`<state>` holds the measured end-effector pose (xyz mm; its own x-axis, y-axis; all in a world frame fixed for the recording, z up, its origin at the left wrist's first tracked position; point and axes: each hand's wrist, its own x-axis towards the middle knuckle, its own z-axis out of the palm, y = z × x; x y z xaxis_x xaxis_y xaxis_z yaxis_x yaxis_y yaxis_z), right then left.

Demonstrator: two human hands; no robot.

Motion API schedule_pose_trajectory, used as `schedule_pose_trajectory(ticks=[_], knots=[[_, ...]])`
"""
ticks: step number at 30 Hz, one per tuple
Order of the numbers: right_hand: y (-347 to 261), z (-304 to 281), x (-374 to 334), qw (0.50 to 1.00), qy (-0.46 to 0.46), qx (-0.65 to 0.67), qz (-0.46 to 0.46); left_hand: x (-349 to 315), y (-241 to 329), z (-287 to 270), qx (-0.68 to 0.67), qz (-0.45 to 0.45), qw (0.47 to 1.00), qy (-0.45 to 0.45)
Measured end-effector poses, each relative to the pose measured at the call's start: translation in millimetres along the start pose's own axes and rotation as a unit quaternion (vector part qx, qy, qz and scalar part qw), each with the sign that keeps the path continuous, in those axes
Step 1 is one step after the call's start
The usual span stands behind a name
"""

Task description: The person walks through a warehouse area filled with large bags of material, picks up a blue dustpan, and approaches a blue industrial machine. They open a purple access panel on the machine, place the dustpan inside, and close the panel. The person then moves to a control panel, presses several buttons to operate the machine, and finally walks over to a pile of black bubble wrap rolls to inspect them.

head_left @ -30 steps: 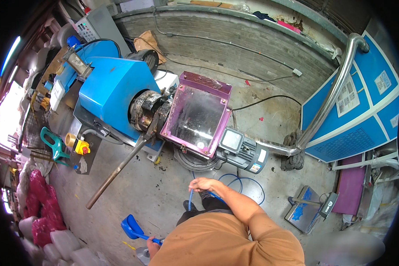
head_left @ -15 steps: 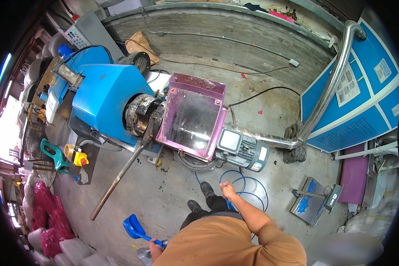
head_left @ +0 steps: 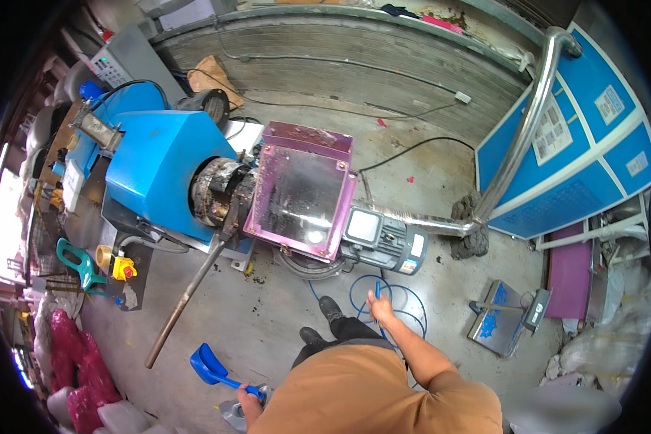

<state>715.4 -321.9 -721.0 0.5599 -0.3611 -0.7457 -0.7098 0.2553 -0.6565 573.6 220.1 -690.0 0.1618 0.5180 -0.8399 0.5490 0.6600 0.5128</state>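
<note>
One blue plastic scoop [head_left: 208,364] in left hand [head_left: 249,403], gripped by its handle; long axis slants up-left, pan outward over grey concrete floor [head_left: 267,325]. Right hand [head_left: 381,310] closed on thin blue hose [head_left: 377,291], coils beside it; nearer than left to square purple-framed hopper [head_left: 300,202] ahead.

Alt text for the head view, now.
The person's left hand holds a blue, straight-handled scoop; the right hand grips a thin blue hose. Ahead, a large blue-housed machine stands beside a purple-framed box with a clear cover.
</note>
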Motion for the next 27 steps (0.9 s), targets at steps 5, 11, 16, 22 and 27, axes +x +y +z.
schedule_pose_trajectory(ticks=[5, 11, 16, 22, 27], knots=[[-72.0, -0.2, -9.8, 0.988, 0.010, 0.151, 0.014, 79.3, -16.9, -54.8, 0.021, -0.113, 0.991, -0.075], [-131.8, 3.5, -17.2, 0.985, -0.016, 0.169, -0.042, 33.5, -30.1, -36.7, 0.008, -0.028, 0.997, -0.070], [-163.9, 2.0, -1.1, 0.993, -0.009, 0.106, -0.043, 3.6, -22.7, -20.4, -0.001, -0.082, 0.996, 0.035], [-191.7, 1.9, 5.0, 0.992, -0.022, 0.120, -0.013, 2.2, -24.1, -67.6, 0.022, -0.136, 0.986, -0.093], [-195.1, 1.6, 8.0, 0.981, -0.061, 0.181, 0.020, -17.0, -25.8, -78.9, 0.002, -0.106, 0.994, -0.005]])
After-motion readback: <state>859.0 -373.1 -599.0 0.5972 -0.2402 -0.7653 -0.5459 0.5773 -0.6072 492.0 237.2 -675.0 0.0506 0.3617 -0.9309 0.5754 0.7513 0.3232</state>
